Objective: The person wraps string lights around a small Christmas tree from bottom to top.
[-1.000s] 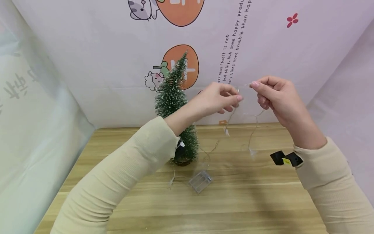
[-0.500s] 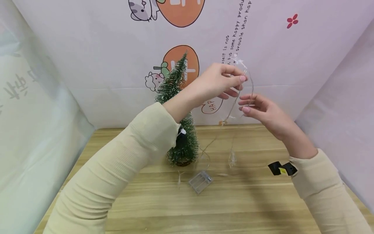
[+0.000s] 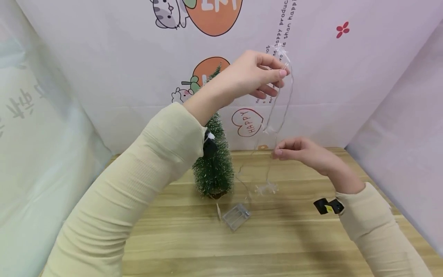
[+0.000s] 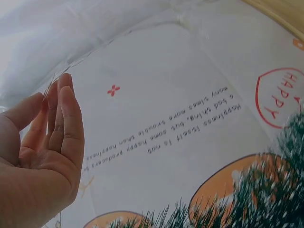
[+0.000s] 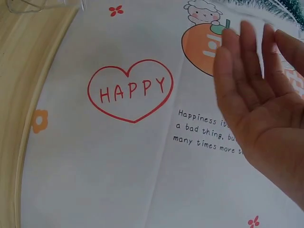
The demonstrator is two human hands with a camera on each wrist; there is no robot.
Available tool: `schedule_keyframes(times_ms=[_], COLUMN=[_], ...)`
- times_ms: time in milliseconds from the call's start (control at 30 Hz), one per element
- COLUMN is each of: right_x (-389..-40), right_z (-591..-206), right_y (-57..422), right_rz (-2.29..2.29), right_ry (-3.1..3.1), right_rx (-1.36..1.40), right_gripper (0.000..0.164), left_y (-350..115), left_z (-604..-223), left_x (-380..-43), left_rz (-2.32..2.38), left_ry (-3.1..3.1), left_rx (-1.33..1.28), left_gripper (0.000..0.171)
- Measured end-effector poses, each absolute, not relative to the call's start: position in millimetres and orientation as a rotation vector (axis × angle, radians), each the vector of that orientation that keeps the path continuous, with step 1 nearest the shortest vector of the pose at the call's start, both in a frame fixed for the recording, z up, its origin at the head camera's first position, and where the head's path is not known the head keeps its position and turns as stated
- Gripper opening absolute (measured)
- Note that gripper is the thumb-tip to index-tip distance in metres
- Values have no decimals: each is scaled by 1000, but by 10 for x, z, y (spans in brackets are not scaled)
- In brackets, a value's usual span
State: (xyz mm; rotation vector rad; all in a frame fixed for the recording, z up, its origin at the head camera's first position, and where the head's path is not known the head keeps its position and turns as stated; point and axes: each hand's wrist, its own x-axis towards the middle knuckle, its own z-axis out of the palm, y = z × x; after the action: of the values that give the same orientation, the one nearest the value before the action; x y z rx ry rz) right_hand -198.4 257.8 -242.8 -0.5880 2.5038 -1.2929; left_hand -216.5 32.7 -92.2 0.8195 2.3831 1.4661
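Note:
A string of fairy lights, thin clear wire with clear spiky ornaments, hangs in a loop before the wall. My left hand pinches it high up between thumb and index finger, with an ornament just above the fingertips. Lower and to the right, my right hand pinches the same wire at thumb and fingertip. In the left wrist view, the wire runs off from the pinched fingertips of my left hand. More ornaments dangle below my right hand. The wire trails down toward a clear battery box on the table.
Behind my left forearm stands a small frosted Christmas tree, its upper part partly covered by the arm. The wooden table meets a printed white backdrop at its rear edge. White sheets hang at both sides.
My left hand has risen, lifting the wire. My right hand has moved down and slightly left along the strand, so the loop between the hands is longer. The battery box has hardly moved.

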Motion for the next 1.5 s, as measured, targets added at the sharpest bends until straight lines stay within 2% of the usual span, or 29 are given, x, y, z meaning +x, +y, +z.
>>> schedule_keyframes(times_ms=[167, 367, 533, 700, 833, 1000, 1233, 1500], right_x=[-1987, -1976, -1946, -1920, -1882, -1837, -1810, -1760], right_z=[-2427, -2445, -2441, -2412, -2318, -2175, -2054, -1973], right_y=[2608, 2573, 2574, 2604, 2573, 2521, 2497, 2467], right_rz=[-1417, -1436, -1429, -1844, -2173, -2378, -2427, -2446], right_ry=[2446, 2348, 2351, 2199, 2077, 2034, 2052, 2075], right_rx=[-656, -707, -722, -791, -815, -790, -751, -781], right_gripper=[25, 32, 17, 23, 22, 19, 19, 22], left_y=[271, 260, 242, 136, 46, -22, -15, -35], left_z=[-828, -792, -758, -705, -672, -669, -637, -627], left_x=[-2213, -2234, -2265, -2321, -2367, -2403, -2458, -2547], left_rz=[1450, 1449, 1464, 1466, 1503, 1507, 1415, 1527], left_ry=[2426, 2466, 2493, 2625, 2699, 2773, 2897, 2838], left_rx=[814, 796, 776, 765, 748, 774, 876, 787], left_gripper=[20, 20, 20, 20, 18, 19, 23, 23])
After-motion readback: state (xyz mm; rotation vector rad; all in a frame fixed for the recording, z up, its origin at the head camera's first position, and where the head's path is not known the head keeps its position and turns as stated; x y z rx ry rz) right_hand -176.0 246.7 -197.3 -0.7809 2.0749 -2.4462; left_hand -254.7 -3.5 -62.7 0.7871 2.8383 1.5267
